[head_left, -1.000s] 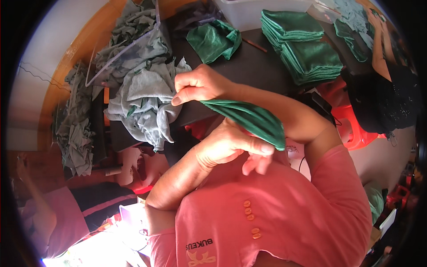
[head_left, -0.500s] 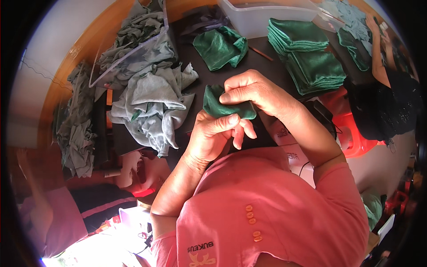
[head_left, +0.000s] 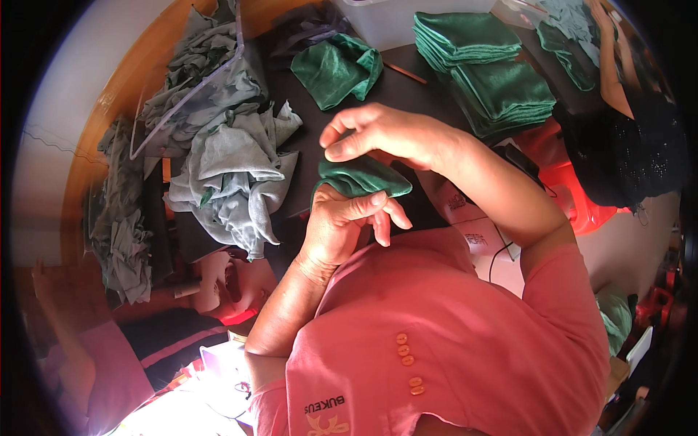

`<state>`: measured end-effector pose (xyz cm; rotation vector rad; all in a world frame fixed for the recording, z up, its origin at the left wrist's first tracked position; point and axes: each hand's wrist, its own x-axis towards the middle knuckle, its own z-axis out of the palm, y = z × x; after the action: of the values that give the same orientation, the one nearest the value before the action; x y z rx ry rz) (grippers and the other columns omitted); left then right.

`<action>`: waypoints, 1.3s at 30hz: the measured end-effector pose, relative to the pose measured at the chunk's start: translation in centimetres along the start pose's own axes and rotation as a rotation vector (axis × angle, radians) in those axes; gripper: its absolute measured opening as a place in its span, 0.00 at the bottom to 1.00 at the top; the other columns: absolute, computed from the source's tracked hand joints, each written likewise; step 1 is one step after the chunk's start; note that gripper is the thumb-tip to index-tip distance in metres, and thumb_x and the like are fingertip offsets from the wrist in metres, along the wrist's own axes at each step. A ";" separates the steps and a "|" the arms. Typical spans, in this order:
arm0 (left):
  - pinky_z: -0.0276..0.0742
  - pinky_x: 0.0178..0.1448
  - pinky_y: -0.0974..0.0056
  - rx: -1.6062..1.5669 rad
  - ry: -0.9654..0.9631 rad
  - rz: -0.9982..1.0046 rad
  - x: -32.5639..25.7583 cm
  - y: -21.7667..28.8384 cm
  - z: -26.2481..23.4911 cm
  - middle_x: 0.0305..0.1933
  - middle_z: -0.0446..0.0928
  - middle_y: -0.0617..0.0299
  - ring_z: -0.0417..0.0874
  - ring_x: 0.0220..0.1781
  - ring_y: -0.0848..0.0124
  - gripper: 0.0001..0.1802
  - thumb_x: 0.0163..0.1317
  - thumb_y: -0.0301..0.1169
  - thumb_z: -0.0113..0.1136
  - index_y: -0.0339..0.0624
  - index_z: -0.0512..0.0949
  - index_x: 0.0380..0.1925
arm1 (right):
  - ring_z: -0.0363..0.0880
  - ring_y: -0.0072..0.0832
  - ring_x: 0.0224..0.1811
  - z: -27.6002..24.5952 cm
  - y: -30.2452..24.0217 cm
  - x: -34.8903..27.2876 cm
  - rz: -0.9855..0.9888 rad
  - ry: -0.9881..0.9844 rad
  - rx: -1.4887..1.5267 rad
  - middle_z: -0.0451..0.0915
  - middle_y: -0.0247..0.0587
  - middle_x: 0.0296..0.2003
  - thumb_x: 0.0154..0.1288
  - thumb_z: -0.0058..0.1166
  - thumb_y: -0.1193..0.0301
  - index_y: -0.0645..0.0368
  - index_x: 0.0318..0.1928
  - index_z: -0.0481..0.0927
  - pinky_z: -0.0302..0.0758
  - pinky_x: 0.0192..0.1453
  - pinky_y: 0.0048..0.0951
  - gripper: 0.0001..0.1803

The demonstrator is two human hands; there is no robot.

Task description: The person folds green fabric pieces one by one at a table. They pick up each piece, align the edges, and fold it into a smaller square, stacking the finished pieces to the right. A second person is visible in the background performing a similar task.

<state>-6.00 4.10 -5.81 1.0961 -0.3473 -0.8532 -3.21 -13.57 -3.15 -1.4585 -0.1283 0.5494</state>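
1. Left hand (head_left: 338,229): closed, thumb over green cloth (head_left: 360,179), fingers beneath. Cloth is up off the desk (head_left: 429,102), near the wearer, just right of the grey heap.
2. Right hand (head_left: 403,136): part-open above the cloth, thumb and forefinger apart, nothing visible between them. Lower fingers hidden; cannot tell if they touch cloth.
3. Risk: cloth could slip or sag, since the left hand's thumb looks like its main hold.
4. Risk: cloth could bunch or crease if the right hand pinches several layers at once; fabric looks soft and slack.
5. Risk: a reach across the desk could knock the green stacks; the upper layers look loose and slippery.
6. Count, green: one cloth in the left hand, one crumpled green piece (head_left: 337,71) farther off, two stacks, far stack (head_left: 465,38) and near stack (head_left: 507,91), touching. Layers too tight to count.
7. Count, grey: one heap (head_left: 231,171) left of the hands, one long pile (head_left: 122,240) farther left. Pieces tangled, uncountable.
8. Count, other: two clear bins, left bin (head_left: 211,98) with grey fabric, far bin (head_left: 385,25), contents not visible; one brown stick (head_left: 405,73).
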 end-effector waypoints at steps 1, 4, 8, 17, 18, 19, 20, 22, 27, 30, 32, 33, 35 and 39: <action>0.76 0.23 0.66 0.042 -0.010 0.001 0.0 -0.1 -0.2 0.27 0.82 0.43 0.80 0.19 0.64 0.18 0.61 0.37 0.63 0.26 0.79 0.34 | 0.75 0.24 0.44 0.2 -0.5 0.3 0.037 0.037 0.076 0.77 0.37 0.41 0.59 0.62 0.68 0.61 0.47 0.76 0.73 0.47 0.27 0.18; 0.76 0.23 0.68 0.152 0.031 0.019 0.0 0.0 -0.3 0.27 0.83 0.45 0.80 0.18 0.67 0.16 0.62 0.35 0.62 0.27 0.80 0.32 | 0.76 0.24 0.41 1.1 -0.1 1.7 -0.171 0.211 0.156 0.78 0.39 0.35 0.53 0.64 0.74 0.64 0.41 0.77 0.71 0.45 0.25 0.15; 0.75 0.23 0.69 0.141 0.036 0.025 0.0 -0.1 -0.3 0.28 0.84 0.48 0.80 0.18 0.70 0.15 0.63 0.34 0.62 0.29 0.82 0.29 | 0.73 0.23 0.34 1.0 0.7 2.6 -0.277 0.398 -0.188 0.76 0.36 0.31 0.51 0.64 0.74 0.63 0.37 0.77 0.69 0.38 0.24 0.13; 0.70 0.26 0.74 0.314 0.039 -0.093 -0.6 -1.7 -0.6 0.28 0.84 0.58 0.75 0.20 0.77 0.13 0.60 0.36 0.68 0.36 0.85 0.28 | 0.71 0.28 0.46 2.8 -0.4 2.3 -0.011 0.162 -0.155 0.76 0.41 0.39 0.54 0.68 0.65 0.64 0.45 0.77 0.65 0.52 0.27 0.22; 0.70 0.27 0.74 0.300 0.054 -0.092 -0.6 -1.9 -0.4 0.28 0.84 0.58 0.75 0.20 0.77 0.13 0.60 0.36 0.67 0.36 0.85 0.28 | 0.72 0.28 0.45 3.0 -0.2 2.7 -0.009 0.168 -0.149 0.76 0.41 0.38 0.53 0.68 0.67 0.64 0.44 0.77 0.66 0.51 0.27 0.22; 0.70 0.27 0.74 0.287 0.061 -0.094 -0.5 -2.0 -0.2 0.29 0.84 0.58 0.75 0.20 0.77 0.13 0.60 0.36 0.67 0.36 0.85 0.28 | 0.73 0.27 0.44 3.1 0.2 2.8 -0.008 0.181 -0.141 0.77 0.42 0.37 0.52 0.69 0.69 0.65 0.44 0.76 0.67 0.51 0.27 0.21; 0.70 0.26 0.73 0.282 0.047 -0.068 -0.6 -2.0 -0.3 0.30 0.85 0.58 0.75 0.19 0.77 0.13 0.61 0.37 0.67 0.36 0.85 0.29 | 0.74 0.27 0.43 2.8 0.7 2.9 -0.048 0.237 -0.098 0.77 0.41 0.36 0.52 0.68 0.70 0.65 0.43 0.76 0.68 0.50 0.26 0.20; 0.70 0.25 0.73 0.259 0.032 -0.086 -0.5 -1.5 -0.6 0.29 0.84 0.58 0.75 0.19 0.77 0.14 0.61 0.37 0.66 0.35 0.85 0.28 | 0.76 0.26 0.41 2.0 1.7 3.5 -0.126 0.340 -0.012 0.78 0.41 0.34 0.52 0.68 0.72 0.66 0.41 0.76 0.69 0.48 0.26 0.18; 0.74 0.28 0.71 0.209 -0.183 -0.187 0.0 -1.6 -0.9 0.24 0.82 0.50 0.78 0.18 0.72 0.09 0.56 0.25 0.59 0.30 0.81 0.21 | 0.76 0.23 0.35 2.6 2.3 5.2 -0.194 0.373 0.011 0.78 0.38 0.28 0.50 0.69 0.74 0.65 0.36 0.78 0.71 0.41 0.25 0.15; 0.72 0.30 0.72 0.383 -0.182 -0.276 0.6 -1.4 -0.4 0.17 0.79 0.52 0.75 0.15 0.73 0.13 0.52 0.29 0.60 0.33 0.79 0.13 | 0.73 0.22 0.32 2.9 3.6 5.8 -0.177 0.399 -0.050 0.77 0.35 0.26 0.50 0.70 0.71 0.64 0.32 0.78 0.70 0.38 0.24 0.14; 0.72 0.29 0.71 0.427 -0.178 -0.244 0.9 -0.8 -0.8 0.19 0.80 0.52 0.75 0.16 0.73 0.18 0.56 0.34 0.62 0.33 0.79 0.13 | 0.71 0.20 0.31 2.3 3.5 6.0 -0.211 0.377 -0.052 0.77 0.33 0.26 0.52 0.69 0.69 0.63 0.32 0.79 0.68 0.36 0.22 0.13; 0.72 0.28 0.71 0.393 -0.144 -0.229 0.7 -0.7 -0.5 0.20 0.80 0.52 0.75 0.16 0.73 0.20 0.58 0.38 0.62 0.33 0.80 0.14 | 0.71 0.19 0.31 2.0 3.4 6.0 -0.217 0.383 -0.049 0.77 0.32 0.26 0.53 0.69 0.68 0.61 0.31 0.80 0.67 0.36 0.22 0.12; 0.73 0.27 0.71 0.307 -0.052 -0.183 0.4 -1.2 -0.3 0.22 0.81 0.52 0.76 0.17 0.73 0.24 0.61 0.42 0.63 0.33 0.80 0.16 | 0.71 0.19 0.32 1.2 2.6 5.5 -0.259 0.444 0.060 0.77 0.30 0.27 0.54 0.68 0.67 0.59 0.31 0.80 0.67 0.38 0.22 0.11; 0.73 0.25 0.73 0.191 0.084 -0.024 0.3 -2.1 -0.7 0.29 0.83 0.53 0.77 0.20 0.76 0.16 0.64 0.40 0.63 0.34 0.81 0.31 | 0.71 0.16 0.34 0.7 1.1 3.0 -0.448 0.482 0.151 0.77 0.26 0.29 0.58 0.66 0.69 0.57 0.33 0.80 0.67 0.41 0.22 0.08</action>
<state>-6.27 3.89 -8.01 1.3120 -0.3518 -0.8042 -1.17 -11.60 -4.86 -1.3225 -0.0276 -0.1587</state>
